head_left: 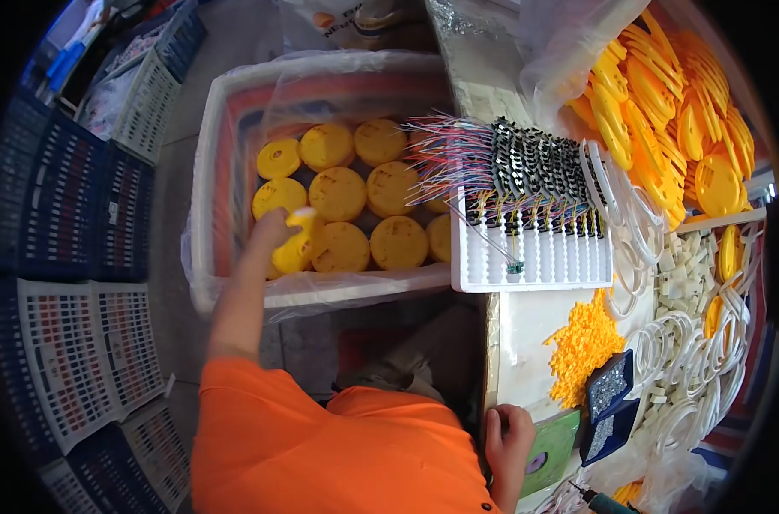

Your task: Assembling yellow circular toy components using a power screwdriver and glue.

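Note:
My left hand (274, 230) reaches over the lined white bin (214, 163) and grips a yellow round plastic piece (295, 247) tilted on its edge. Beneath and around it in the bin lie several yellow round pieces (336, 194) in rows, flat side up, with dark specks on many. At the table's near edge rests my right hand (509, 439), its fingers curled in and nothing seen sticking out of them. Beside it is a green square plate (551, 450) with a purple round spot.
A white foam tray (535, 274) holds wired black parts, some wires overhanging the bin. Orange small pieces (582, 347), blue trays of screws (611, 385), white tubing coils (651, 347) and a heap of yellow shells (655, 103) cover the table. Plastic crates (89, 343) line the left.

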Demonstrator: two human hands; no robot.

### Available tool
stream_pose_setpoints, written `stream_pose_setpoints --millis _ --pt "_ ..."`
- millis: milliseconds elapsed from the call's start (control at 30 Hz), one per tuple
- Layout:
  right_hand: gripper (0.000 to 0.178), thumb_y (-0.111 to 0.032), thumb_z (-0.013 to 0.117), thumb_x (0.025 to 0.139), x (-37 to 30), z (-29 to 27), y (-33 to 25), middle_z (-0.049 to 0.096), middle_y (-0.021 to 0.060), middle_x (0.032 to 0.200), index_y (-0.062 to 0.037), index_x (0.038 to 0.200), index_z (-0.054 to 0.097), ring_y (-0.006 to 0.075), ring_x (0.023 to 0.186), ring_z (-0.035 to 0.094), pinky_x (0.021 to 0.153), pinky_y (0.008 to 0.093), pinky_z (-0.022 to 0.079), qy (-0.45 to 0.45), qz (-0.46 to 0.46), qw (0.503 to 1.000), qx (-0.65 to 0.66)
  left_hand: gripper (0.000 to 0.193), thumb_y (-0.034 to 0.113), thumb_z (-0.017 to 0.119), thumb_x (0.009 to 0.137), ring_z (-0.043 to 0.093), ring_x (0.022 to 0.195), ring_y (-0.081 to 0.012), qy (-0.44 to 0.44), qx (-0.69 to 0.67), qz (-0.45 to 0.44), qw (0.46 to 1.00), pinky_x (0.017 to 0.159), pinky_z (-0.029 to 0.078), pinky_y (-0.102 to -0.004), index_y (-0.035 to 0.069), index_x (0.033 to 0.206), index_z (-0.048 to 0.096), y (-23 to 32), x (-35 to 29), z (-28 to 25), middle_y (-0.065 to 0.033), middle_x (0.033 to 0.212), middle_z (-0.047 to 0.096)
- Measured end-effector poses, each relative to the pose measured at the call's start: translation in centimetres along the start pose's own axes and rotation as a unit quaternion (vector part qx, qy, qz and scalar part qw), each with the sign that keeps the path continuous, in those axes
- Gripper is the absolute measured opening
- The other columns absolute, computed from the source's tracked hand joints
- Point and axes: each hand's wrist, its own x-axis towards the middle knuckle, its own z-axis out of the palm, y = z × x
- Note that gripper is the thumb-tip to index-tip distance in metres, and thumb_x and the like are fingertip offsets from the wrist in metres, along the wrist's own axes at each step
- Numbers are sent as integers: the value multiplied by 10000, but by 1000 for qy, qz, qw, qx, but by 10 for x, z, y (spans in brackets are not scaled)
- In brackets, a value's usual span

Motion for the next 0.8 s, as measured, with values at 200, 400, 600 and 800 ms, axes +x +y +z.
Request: stream_pose_setpoints --millis 200,400,600,800 --pt "83 -92 725 886 0 6 -1 634 124 754 -44 855 666 325 705 611 649 426 475 18 31 999 7 524 256 826 834 641 1175 -385 126 27 39 991 978 522 -457 -1 1257 656 12 50 -74 -226 1281 654" --pt "75 -94 729 880 -2 7 1 633 119 757 -47 869 671 318 703 607 648 424 470 35 6 999 12 298 146 704 843 609 1159 -392 141 45 236 960 937 510 -494 6 1103 661 71 15 -22 -195 1206 645" --pt "67 -67 709 893 -7 3 2 660 139 840 -15 912 671 307 769 632 701 391 493 7 -4 1000 12 161 23 596 765 629 1012 -390 132 -52 309 940 870 492 -505 55 896 683 142 -67 24 -149 930 658" --pt "122 -102 753 870 -3 5 2 648 133 811 -20 920 677 300 725 621 671 392 490 32 -19 999 28 157 21 561 804 668 907 -381 131 -182 253 941 799 526 -465 44 883 695 149 -90 23 -144 864 694"
